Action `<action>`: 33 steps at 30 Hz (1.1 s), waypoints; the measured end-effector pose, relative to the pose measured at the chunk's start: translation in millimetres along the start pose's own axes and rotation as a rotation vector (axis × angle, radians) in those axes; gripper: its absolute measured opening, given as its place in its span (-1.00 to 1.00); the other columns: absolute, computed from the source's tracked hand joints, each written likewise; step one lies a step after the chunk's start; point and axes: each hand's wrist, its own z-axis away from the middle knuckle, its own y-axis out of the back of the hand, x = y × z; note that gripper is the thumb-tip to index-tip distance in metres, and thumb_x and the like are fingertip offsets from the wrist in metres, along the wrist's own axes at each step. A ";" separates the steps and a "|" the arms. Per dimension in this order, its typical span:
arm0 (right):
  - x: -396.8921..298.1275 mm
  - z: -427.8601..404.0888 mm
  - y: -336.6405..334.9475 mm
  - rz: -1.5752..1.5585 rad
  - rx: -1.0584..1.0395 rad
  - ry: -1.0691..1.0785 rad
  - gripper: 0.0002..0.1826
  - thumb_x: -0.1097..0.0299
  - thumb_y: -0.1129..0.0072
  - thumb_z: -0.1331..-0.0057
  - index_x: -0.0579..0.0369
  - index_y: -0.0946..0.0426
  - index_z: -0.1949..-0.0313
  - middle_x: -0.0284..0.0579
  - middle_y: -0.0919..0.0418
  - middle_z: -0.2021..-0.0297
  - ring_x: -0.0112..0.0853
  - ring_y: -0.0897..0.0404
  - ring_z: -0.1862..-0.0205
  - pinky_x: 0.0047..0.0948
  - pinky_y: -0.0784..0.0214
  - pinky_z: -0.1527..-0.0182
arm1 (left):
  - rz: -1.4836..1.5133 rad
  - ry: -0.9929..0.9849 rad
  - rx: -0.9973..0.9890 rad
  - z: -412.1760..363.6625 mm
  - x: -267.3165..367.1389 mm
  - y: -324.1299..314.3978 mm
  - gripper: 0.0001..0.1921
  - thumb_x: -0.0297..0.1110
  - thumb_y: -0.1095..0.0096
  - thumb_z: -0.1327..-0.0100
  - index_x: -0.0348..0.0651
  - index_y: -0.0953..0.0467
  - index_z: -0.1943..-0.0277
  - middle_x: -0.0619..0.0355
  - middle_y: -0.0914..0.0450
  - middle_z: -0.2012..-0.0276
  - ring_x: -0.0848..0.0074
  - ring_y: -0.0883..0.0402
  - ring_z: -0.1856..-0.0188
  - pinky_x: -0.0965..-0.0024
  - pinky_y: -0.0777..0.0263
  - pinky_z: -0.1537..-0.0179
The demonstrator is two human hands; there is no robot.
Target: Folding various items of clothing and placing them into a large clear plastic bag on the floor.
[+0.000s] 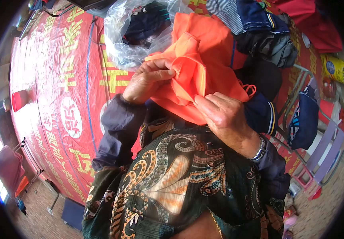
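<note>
An orange fabric garment (pixel 216 62) with a thin cord loop at its right side lies bunched over my lap. My left hand (pixel 152 77) pinches a seamed fold of it between thumb and forefinger. On the right, my right hand (pixel 221 112) grips the lower edge of the same opening, its fingertips on the hem. Between the two hands the cloth is spread into a small pocket-like opening. What lies under the garment is hidden.
Beyond the garment sits a clear plastic bag (pixel 115 38) with dark clothes. Folded clothes (pixel 255 21) are piled at the upper right. A metal-framed folding chair (pixel 324 149) stands at right, a dark blue cloth (pixel 305 119) beside it. Red printed sheeting (pixel 49 89) spreads at left, with a red container (pixel 19 101).
</note>
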 end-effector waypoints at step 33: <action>47.6 2.4 25.8 -0.618 0.249 -0.640 -0.71 0.40 -0.24 -0.31 0.31 -0.56 0.05 -0.28 -0.61 0.45 -0.67 -0.53 0.38 -0.63 -0.40 0.32 | -1.256 -0.907 -0.108 13.0 -23.6 -75.3 -0.83 -0.56 -0.26 0.07 -0.28 -0.51 0.34 0.02 -0.44 0.27 0.27 -0.48 0.29 0.32 -0.42 0.29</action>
